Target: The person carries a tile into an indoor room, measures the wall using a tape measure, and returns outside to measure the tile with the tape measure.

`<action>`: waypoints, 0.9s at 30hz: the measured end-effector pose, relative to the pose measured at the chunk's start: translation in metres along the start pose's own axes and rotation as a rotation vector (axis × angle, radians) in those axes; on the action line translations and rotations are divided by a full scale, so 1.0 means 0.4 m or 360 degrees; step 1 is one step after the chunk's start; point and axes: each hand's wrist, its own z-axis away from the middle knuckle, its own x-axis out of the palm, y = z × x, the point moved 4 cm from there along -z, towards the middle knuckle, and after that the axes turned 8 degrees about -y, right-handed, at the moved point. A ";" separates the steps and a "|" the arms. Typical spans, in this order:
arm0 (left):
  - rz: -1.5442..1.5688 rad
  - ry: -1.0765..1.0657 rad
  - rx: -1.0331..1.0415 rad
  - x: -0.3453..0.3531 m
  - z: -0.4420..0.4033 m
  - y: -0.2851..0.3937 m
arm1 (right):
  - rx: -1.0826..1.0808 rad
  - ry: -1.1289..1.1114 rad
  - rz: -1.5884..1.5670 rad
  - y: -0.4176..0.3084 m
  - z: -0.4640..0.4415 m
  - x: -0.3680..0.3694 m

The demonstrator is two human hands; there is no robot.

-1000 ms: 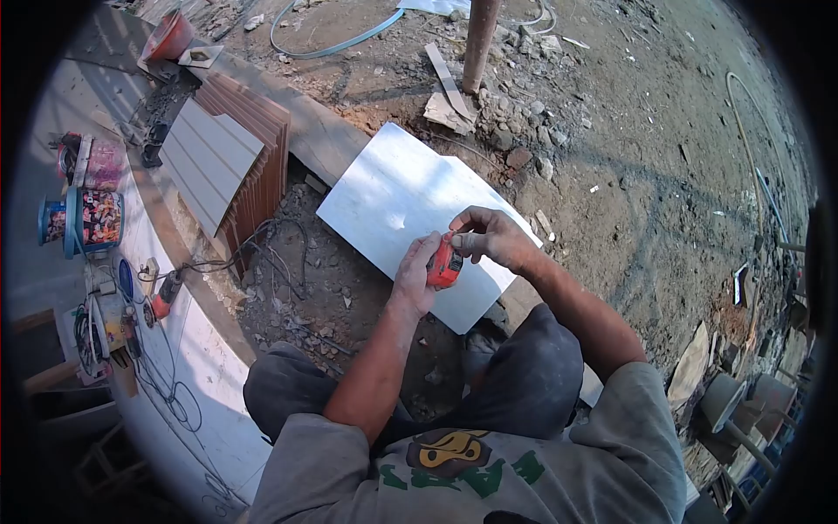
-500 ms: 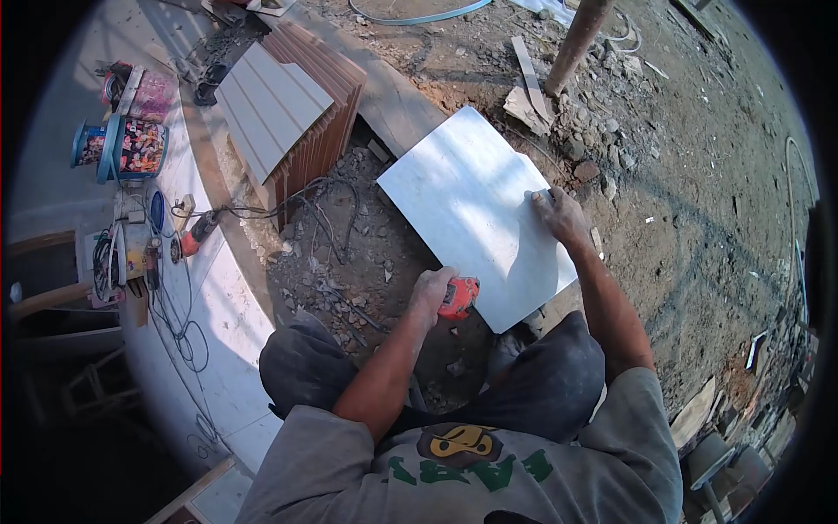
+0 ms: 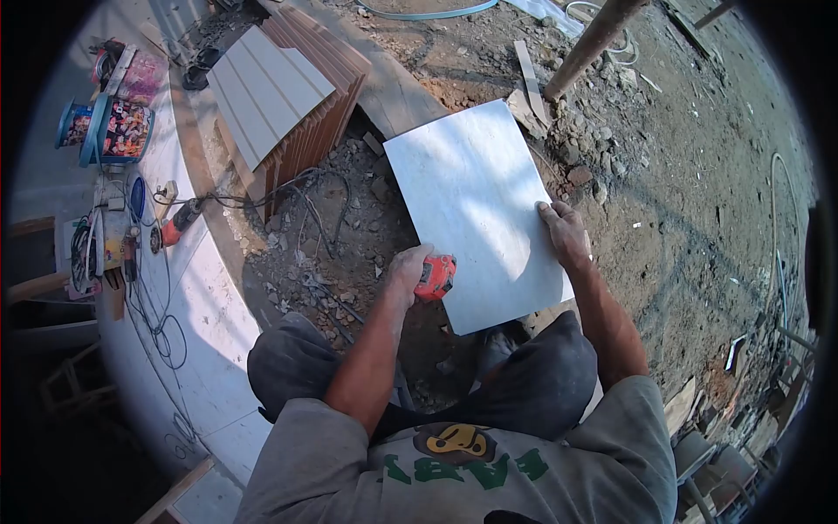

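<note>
A large pale tile (image 3: 476, 192) with a smooth, whitish face lies tilted in front of my knees, with sun patches and shadow across it. My right hand (image 3: 566, 234) is closed on its right edge, thumb on the upper face and fingers hidden beyond the edge. In my left hand (image 3: 407, 272) is a red-and-black tape measure (image 3: 436, 278), held at the tile's lower left edge. I cannot make out any tape drawn out from it. What supports the tile underneath is mostly hidden.
A stack of tiles (image 3: 271, 92) stands on edge at upper left. Cables and a red angle grinder (image 3: 181, 224) lie on the left, near blue buckets (image 3: 125, 129). A brown pole (image 3: 594, 48) rises from rubble at upper right. Broken ground (image 3: 690, 218) spreads to the right.
The tile has turned clockwise, its upper edge now lying flatter across the view. My left hand has moved left and slightly up with the tape measure. My right hand stays on the tile's edge.
</note>
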 end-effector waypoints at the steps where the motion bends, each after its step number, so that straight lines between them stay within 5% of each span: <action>1: -0.0115 0.0053 0.0042 -0.007 -0.005 0.031 | -0.0004 0.0013 -0.0001 0.009 0.015 -0.006; 8: -0.1210 0.0116 0.0334 -0.085 -0.129 0.219 | 0.0013 -0.0347 -0.0260 0.099 0.157 0.024; 10: -0.2501 -0.0125 0.0949 -0.058 -0.160 0.291 | 0.0278 -0.0582 -0.0393 0.147 0.187 0.042; 11: -0.2503 -0.0136 0.0955 -0.036 -0.160 0.316 | 0.0455 -0.0671 -0.0557 0.146 0.214 0.073; 13: -0.2411 0.0041 0.0392 0.001 -0.145 0.375 | 0.0667 -0.0742 -0.0824 0.190 0.241 0.116; 17: -0.2648 0.0005 0.0152 0.064 -0.174 0.385 | 0.0956 -0.1087 -0.0721 0.263 0.272 0.195; 27: -0.2454 0.0072 0.0133 0.066 -0.202 0.287 | 0.1337 -0.1163 -0.0509 0.309 0.324 0.191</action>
